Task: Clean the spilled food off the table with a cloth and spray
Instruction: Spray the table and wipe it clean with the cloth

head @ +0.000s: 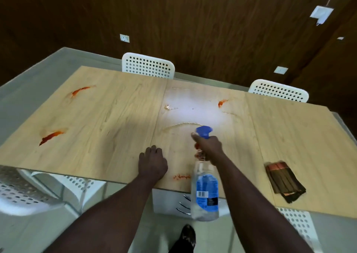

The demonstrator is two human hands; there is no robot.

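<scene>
Dark wood-panel wall [173, 20] filled the bkgd. Below it the light wood desk [116, 136] spanned nearly the whole width. A wet, shiny patch [193, 107] sat at its centre w/ a curved liquid line along the patch's near side.

Four white perforated chairs were around the desk:
- far chair [148, 65] tucked at the far edge
- far-right chair [278, 90], also at the far edge
- near-left chair [19, 191]
- near-right chair [297, 223], partly under the desk corner

A white drawer unit [170, 202] stood under the near edge.

The spray bottle [205, 191] was clear w/ a blue label. It was held up off the desk, base toward the person and blue trigger head [203, 132] pointing at the wet patch. The right hand [209, 146] gripped its neck, fingers wrapped round it, index finger out by the trigger.

The left hand [153, 163] rested on the desk near the front edge, just left of the bottle. Its fingers were curled under, holding nothing.

The cloth [284, 181] was dark brown w/ orange stripes. It lay folded on the desk's near-right part, well apart from both hands.

Red sauce spills, all on the desk:
- far-left streak [80, 91]
- near-left streak [51, 136]
- small blob [222, 103] at the patch's right edge
- glossy dab [168, 107] at its left edge
- faint red smear [181, 177] by the front edge, btwn the arms

A dark shoe [186, 235] showed on the floor below.
</scene>
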